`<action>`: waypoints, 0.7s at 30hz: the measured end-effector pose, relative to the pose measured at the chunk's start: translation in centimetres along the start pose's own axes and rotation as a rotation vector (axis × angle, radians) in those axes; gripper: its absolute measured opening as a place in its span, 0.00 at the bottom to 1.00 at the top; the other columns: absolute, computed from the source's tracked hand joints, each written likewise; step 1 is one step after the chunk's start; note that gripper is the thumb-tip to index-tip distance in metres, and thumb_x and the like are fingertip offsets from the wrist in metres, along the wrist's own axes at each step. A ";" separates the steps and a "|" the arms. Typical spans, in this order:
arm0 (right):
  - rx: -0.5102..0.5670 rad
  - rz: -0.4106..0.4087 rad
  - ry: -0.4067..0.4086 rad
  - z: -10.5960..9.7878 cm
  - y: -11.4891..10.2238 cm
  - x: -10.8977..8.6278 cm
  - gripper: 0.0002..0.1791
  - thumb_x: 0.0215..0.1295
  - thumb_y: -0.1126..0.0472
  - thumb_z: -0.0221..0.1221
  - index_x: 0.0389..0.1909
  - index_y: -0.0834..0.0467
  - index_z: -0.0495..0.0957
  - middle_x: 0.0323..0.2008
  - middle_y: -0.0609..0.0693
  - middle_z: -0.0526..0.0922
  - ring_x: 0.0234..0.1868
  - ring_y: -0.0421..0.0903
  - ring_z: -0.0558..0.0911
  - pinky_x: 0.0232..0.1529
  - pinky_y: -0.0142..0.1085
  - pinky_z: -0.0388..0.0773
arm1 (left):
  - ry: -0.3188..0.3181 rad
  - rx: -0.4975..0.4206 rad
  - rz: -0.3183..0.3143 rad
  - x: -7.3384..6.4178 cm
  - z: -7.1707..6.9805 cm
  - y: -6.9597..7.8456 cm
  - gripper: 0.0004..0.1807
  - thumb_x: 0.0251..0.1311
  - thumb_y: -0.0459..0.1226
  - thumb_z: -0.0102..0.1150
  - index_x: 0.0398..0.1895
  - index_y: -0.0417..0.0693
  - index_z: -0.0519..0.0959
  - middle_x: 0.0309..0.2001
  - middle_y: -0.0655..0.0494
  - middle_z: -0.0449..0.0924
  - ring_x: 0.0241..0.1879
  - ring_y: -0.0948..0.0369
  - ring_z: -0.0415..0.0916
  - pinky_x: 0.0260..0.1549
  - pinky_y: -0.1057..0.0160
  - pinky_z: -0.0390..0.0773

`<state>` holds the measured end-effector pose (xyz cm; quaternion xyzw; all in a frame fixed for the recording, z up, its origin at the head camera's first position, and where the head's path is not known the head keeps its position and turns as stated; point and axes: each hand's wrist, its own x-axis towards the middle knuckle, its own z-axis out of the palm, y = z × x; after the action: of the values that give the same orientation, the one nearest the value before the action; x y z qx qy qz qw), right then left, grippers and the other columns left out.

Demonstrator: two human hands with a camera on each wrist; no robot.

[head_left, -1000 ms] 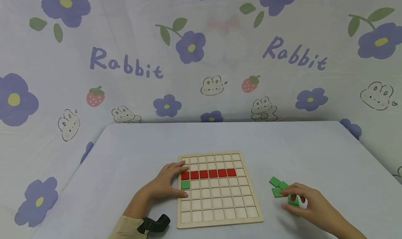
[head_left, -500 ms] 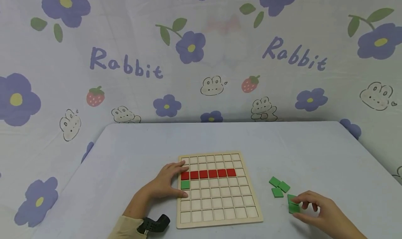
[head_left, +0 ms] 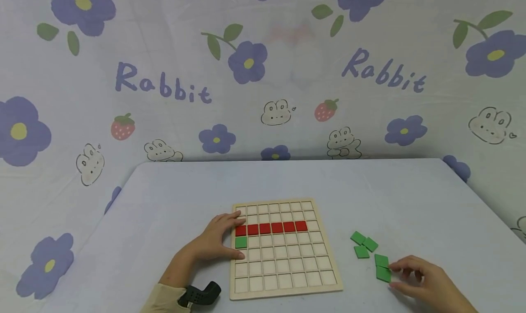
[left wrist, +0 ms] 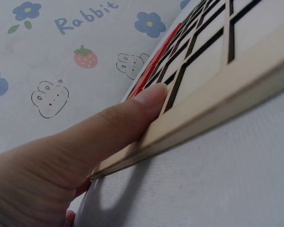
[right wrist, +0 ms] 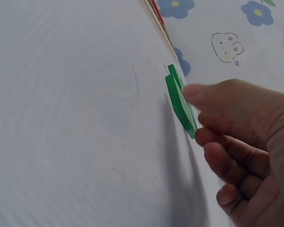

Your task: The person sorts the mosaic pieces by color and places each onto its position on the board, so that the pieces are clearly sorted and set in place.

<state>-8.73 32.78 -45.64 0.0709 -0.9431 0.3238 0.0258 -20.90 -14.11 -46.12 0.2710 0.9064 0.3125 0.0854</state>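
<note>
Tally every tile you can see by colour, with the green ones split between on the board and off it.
Red tiles on the board: 6
Green tile on the board: 1
Loose green tiles on the table: 5
Total tiles visible: 12

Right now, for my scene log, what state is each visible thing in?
Board: flat on the table, partly filled.
Red tiles: six, in one row; its rightmost square vacant.
Seated green tile: in the leftmost square below them.
Loose green tiles: five, lying on the table.
Left hand: resting on the board's left edge.
Right hand: beside the nearest tiles; grip unclear.
Black device: worn on left wrist.
</note>
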 end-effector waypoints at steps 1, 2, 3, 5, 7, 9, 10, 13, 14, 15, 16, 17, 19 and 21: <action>0.011 0.012 -0.014 0.1 0.1 0.0 0.17 0.45 0.56 0.71 0.37 0.55 0.81 0.32 0.39 0.79 0.28 0.29 0.69 0.27 0.26 0.69 | -0.002 0.002 0.000 0.0 0.0 0.0 0.48 0.39 0.54 0.72 0.67 0.52 0.65 0.72 0.52 0.53 0.71 0.44 0.45 0.65 0.37 0.49; 0.022 0.022 -0.025 0.1 0.2 0.0 0.17 0.46 0.56 0.70 0.38 0.55 0.81 0.33 0.39 0.80 0.29 0.29 0.69 0.28 0.26 0.70 | -0.003 0.003 -0.002 0.0 0.0 -0.1 0.48 0.39 0.54 0.72 0.67 0.52 0.65 0.72 0.52 0.53 0.71 0.44 0.45 0.65 0.37 0.49; 0.033 0.022 -0.028 0.2 0.3 -0.1 0.17 0.46 0.56 0.70 0.38 0.55 0.80 0.33 0.40 0.80 0.29 0.29 0.69 0.28 0.26 0.70 | -0.003 0.001 -0.002 0.0 0.0 -0.1 0.48 0.39 0.54 0.72 0.67 0.52 0.65 0.72 0.52 0.53 0.71 0.44 0.45 0.65 0.37 0.49; 0.051 0.021 -0.031 0.3 0.5 -0.1 0.17 0.46 0.56 0.70 0.38 0.55 0.80 0.33 0.39 0.79 0.30 0.29 0.70 0.30 0.26 0.72 | -0.003 0.000 -0.001 0.0 0.1 -0.2 0.48 0.39 0.54 0.72 0.66 0.52 0.65 0.72 0.52 0.53 0.71 0.44 0.46 0.65 0.37 0.50; 0.062 0.014 -0.028 0.5 0.7 -0.1 0.17 0.47 0.57 0.70 0.38 0.56 0.80 0.33 0.40 0.80 0.30 0.28 0.71 0.30 0.25 0.73 | -0.004 -0.002 -0.001 0.0 0.1 -0.2 0.48 0.39 0.54 0.72 0.66 0.52 0.65 0.72 0.53 0.53 0.71 0.45 0.46 0.65 0.37 0.50; 0.072 0.014 -0.023 0.6 0.8 -0.1 0.16 0.47 0.57 0.70 0.38 0.56 0.80 0.34 0.42 0.81 0.31 0.27 0.72 0.31 0.25 0.74 | -0.002 -0.003 0.000 0.0 0.1 -0.2 0.47 0.39 0.54 0.72 0.66 0.52 0.65 0.72 0.53 0.53 0.71 0.45 0.46 0.65 0.37 0.50; 0.076 0.016 -0.026 0.6 0.8 -0.1 0.16 0.47 0.57 0.70 0.38 0.57 0.80 0.35 0.43 0.81 0.31 0.27 0.72 0.31 0.25 0.74 | -0.001 -0.004 0.000 0.0 0.1 -0.2 0.48 0.39 0.54 0.72 0.66 0.52 0.65 0.72 0.53 0.53 0.71 0.45 0.46 0.65 0.37 0.50; 0.082 0.026 -0.031 0.6 0.8 0.0 0.17 0.47 0.57 0.70 0.38 0.58 0.80 0.36 0.47 0.82 0.32 0.27 0.73 0.32 0.25 0.75 | 0.001 -0.005 0.003 0.0 0.1 -0.1 0.48 0.39 0.54 0.72 0.66 0.52 0.65 0.72 0.52 0.53 0.71 0.44 0.46 0.65 0.37 0.50; 0.080 0.030 -0.031 0.6 0.8 0.0 0.17 0.47 0.57 0.70 0.38 0.58 0.80 0.36 0.47 0.82 0.32 0.26 0.73 0.32 0.25 0.76 | 0.001 -0.006 0.002 0.0 0.0 0.0 0.48 0.39 0.54 0.72 0.66 0.52 0.65 0.72 0.52 0.53 0.71 0.44 0.46 0.65 0.37 0.50; 0.080 0.032 -0.031 0.6 0.8 0.0 0.17 0.47 0.57 0.70 0.38 0.58 0.80 0.36 0.47 0.82 0.32 0.26 0.73 0.33 0.25 0.76 | 0.001 -0.003 0.003 0.0 0.0 0.0 0.48 0.39 0.54 0.72 0.66 0.52 0.65 0.72 0.52 0.53 0.71 0.44 0.45 0.65 0.36 0.49; 0.079 0.031 -0.029 0.6 0.8 0.0 0.17 0.47 0.57 0.70 0.38 0.58 0.79 0.35 0.47 0.82 0.32 0.26 0.73 0.33 0.25 0.76 | 0.000 -0.001 0.003 0.0 0.0 0.0 0.48 0.39 0.54 0.72 0.67 0.51 0.65 0.72 0.52 0.53 0.71 0.44 0.45 0.65 0.36 0.49; 0.080 0.032 -0.025 0.7 0.7 -0.1 0.17 0.47 0.57 0.70 0.37 0.58 0.79 0.35 0.47 0.81 0.32 0.26 0.74 0.32 0.25 0.76 | 0.000 0.003 0.003 0.0 0.0 0.0 0.48 0.39 0.55 0.72 0.67 0.51 0.65 0.72 0.52 0.53 0.71 0.44 0.46 0.65 0.36 0.49; 0.079 0.037 -0.022 0.7 0.7 -0.1 0.17 0.47 0.57 0.70 0.37 0.58 0.79 0.35 0.46 0.81 0.33 0.26 0.74 0.33 0.25 0.76 | 0.001 0.006 0.004 0.0 0.0 0.0 0.48 0.39 0.54 0.72 0.67 0.51 0.65 0.72 0.51 0.53 0.71 0.43 0.46 0.65 0.36 0.49; 0.085 0.054 -0.028 0.7 0.6 -0.1 0.17 0.47 0.57 0.70 0.37 0.58 0.79 0.36 0.47 0.81 0.32 0.27 0.74 0.33 0.25 0.76 | 0.002 0.007 0.004 0.0 0.0 0.0 0.48 0.40 0.54 0.72 0.66 0.51 0.65 0.72 0.51 0.53 0.71 0.43 0.46 0.65 0.37 0.49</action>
<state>-8.74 32.83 -46.57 0.0511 -0.9304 0.3630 0.0010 -20.94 -14.13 -46.14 0.2726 0.9071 0.3099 0.0831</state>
